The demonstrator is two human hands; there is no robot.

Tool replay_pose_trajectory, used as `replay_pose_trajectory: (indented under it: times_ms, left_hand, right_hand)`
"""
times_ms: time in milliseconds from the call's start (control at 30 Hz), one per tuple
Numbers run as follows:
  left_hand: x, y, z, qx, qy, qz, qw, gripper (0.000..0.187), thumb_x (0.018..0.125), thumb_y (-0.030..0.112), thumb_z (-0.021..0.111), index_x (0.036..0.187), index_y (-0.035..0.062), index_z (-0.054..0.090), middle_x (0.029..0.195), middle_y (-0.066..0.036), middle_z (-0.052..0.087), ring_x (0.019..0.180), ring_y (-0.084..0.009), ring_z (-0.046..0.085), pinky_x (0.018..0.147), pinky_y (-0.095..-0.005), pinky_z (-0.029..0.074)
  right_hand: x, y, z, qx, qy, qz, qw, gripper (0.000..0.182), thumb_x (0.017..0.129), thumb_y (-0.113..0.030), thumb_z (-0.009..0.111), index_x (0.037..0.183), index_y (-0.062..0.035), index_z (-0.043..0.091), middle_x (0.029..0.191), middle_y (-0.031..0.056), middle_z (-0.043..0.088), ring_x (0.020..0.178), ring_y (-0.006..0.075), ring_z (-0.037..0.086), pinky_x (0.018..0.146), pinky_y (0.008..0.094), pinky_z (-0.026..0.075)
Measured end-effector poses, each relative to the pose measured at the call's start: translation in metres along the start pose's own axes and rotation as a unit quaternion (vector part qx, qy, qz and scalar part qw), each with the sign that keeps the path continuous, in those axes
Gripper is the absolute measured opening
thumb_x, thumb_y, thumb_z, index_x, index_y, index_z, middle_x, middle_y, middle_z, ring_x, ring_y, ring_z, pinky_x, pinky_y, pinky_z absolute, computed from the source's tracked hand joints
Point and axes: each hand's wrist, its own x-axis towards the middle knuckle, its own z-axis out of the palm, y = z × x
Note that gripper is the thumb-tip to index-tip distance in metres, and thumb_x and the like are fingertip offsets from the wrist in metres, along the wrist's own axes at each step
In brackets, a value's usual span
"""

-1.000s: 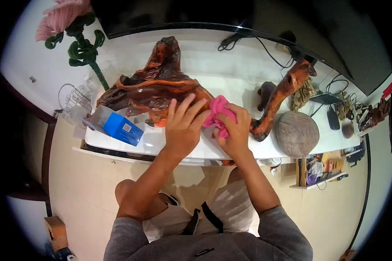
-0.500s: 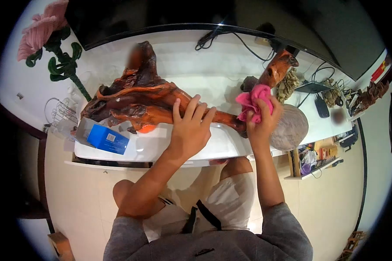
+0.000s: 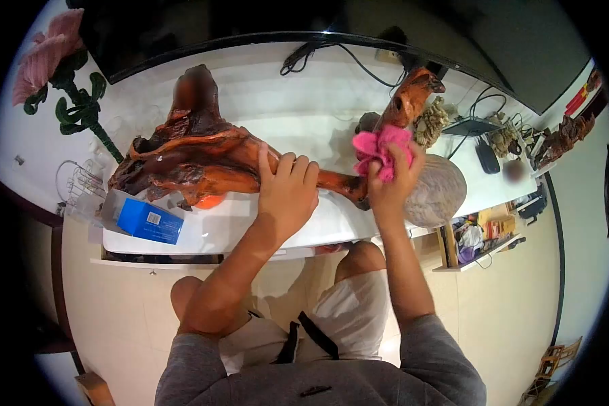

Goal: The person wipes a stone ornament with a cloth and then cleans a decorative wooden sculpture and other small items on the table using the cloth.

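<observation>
A large glossy reddish-brown root-wood carving (image 3: 227, 159) lies along the white cabinet top, its narrow limb running to the right and another limb rising at the far right. My left hand (image 3: 287, 191) grips the middle limb, with the fingers curled over its top. Bunched in my right hand (image 3: 394, 184) is a bright pink cloth (image 3: 384, 150), pressed against the carving near where the right limb joins. The cloth and fingers hide the wood beneath them. Beside my right hand sits a round grey stone-like disc (image 3: 438, 193).
A blue box (image 3: 151, 220) with an open flap stands at the front left edge. A pink flower with a green stem (image 3: 101, 139) leans at left. Behind is a large black screen (image 3: 250, 34) with loose cables (image 3: 304, 57). An open drawer (image 3: 480, 247) juts out at right.
The view has shifted slightly, so the scene sits farther left. The pink cloth is bunched differently under my right hand, and my left fingers are closer together on the limb.
</observation>
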Motion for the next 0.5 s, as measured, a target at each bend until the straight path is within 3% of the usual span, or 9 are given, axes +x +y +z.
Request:
replay_pose_trajectory:
  times_ms: [67,200,400,500]
  left_hand:
    - [0.0,-0.003,0.004,-0.006,0.008,0.007,1.0,0.05,0.076,0.029,0.074,0.119,0.0072,0.06,0.114,-0.007,0.056,0.118,-0.0262,0.049,0.112,-0.0699,0.018]
    - [-0.004,-0.006,0.011,-0.035,0.047,0.048,0.997,0.052,0.077,0.028,0.073,0.123,0.0074,0.06,0.122,-0.008,0.056,0.122,-0.0262,0.049,0.112,-0.0698,0.018]
    - [-0.01,0.006,0.016,-0.077,0.055,0.065,0.993,0.053,0.079,0.027,0.072,0.126,0.0071,0.06,0.127,-0.01,0.055,0.124,-0.0268,0.048,0.111,-0.0631,0.023]
    - [-0.008,0.004,0.015,-0.073,0.056,0.071,0.993,0.053,0.079,0.027,0.072,0.127,0.0072,0.059,0.126,-0.011,0.054,0.123,-0.0275,0.047,0.11,-0.0594,0.025]
  right_hand:
    - [-0.024,0.002,-0.006,0.034,-0.017,0.059,0.998,0.035,0.07,0.002,0.064,0.104,-0.0043,0.063,0.111,0.0184,0.053,0.106,0.0368,0.054,0.097,0.0434,0.043]
    - [-0.047,-0.009,-0.028,0.048,-0.078,0.078,0.993,0.036,0.07,0.003,0.065,0.105,-0.0041,0.063,0.108,0.0186,0.052,0.107,0.037,0.054,0.095,0.044,0.044]
    - [0.013,-0.01,-0.007,0.059,0.015,0.062,0.996,0.034,0.072,0.002,0.064,0.106,-0.004,0.062,0.114,0.0183,0.05,0.108,0.036,0.053,0.097,0.0429,0.042]
    - [-0.013,0.001,0.004,0.046,0.034,0.089,0.994,0.034,0.074,0.002,0.063,0.107,-0.0034,0.062,0.116,0.0185,0.049,0.111,0.0361,0.051,0.099,0.0436,0.041]
